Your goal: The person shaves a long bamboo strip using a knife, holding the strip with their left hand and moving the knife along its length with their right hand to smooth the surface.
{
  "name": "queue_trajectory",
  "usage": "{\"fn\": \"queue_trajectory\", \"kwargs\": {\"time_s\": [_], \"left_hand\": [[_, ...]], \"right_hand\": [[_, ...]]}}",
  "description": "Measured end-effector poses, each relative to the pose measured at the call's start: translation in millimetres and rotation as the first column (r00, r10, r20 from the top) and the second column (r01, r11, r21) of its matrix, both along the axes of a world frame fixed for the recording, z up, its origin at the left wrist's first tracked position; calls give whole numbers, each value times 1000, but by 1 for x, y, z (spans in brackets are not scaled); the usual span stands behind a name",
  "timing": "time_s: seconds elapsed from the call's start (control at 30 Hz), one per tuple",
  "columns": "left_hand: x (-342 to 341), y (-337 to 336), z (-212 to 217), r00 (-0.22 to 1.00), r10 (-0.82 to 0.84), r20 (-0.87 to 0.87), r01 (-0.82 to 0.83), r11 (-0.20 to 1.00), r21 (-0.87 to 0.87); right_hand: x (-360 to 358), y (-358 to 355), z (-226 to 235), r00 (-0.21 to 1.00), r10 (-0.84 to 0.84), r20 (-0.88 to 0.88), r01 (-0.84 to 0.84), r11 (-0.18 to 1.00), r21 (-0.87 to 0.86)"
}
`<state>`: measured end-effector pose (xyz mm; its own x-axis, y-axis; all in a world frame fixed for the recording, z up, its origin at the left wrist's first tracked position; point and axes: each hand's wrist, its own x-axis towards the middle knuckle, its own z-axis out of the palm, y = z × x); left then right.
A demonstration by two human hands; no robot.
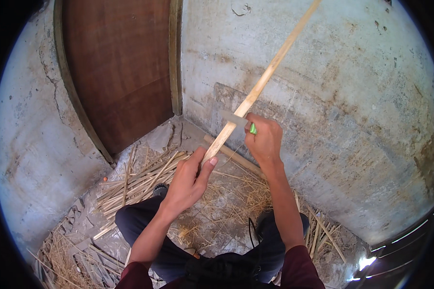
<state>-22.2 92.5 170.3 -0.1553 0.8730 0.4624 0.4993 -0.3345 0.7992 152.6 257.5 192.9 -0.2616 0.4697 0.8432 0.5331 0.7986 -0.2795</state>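
Observation:
A long pale strip of wood or bamboo (259,86) slants from my left hand up to the top edge of the view. My left hand (190,180) is closed round its near end, thumb on top. In my right hand (265,137) is a knife with a green handle (253,128), gripped in a fist. Its flat grey blade (234,118) lies across the strip, a little beyond my left hand. Most of the handle is hidden by my fingers.
A pile of thin strips (135,185) lies on the floor to the left, with more strips (320,233) at the right. Shavings (226,192) litter the floor between my legs. A stained wall (352,120) and a brown door (120,67) stand ahead. A pole (238,159) lies along the wall's foot.

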Motion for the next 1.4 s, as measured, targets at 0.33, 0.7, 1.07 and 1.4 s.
{"fn": "queue_trajectory", "kwargs": {"time_s": [0.33, 0.7, 1.07, 1.4], "left_hand": [[7, -37, -77, 971, 229, 64, -198, 929, -312], [11, -44, -166, 951, 297, 89, -224, 856, -466], [0, -40, -182, 947, 307, 88, -214, 815, -539], [-3, -40, -191, 949, 260, 180, -117, 817, -564]], "right_hand": [[-35, -2, -100, 966, -5, 259, 53, 982, -180], [-47, 8, -197, 936, -3, 353, 100, 961, -257], [-63, 38, -216, 879, -9, 477, 155, 951, -267], [-42, 23, -209, 926, 105, 362, 28, 939, -344]]}}
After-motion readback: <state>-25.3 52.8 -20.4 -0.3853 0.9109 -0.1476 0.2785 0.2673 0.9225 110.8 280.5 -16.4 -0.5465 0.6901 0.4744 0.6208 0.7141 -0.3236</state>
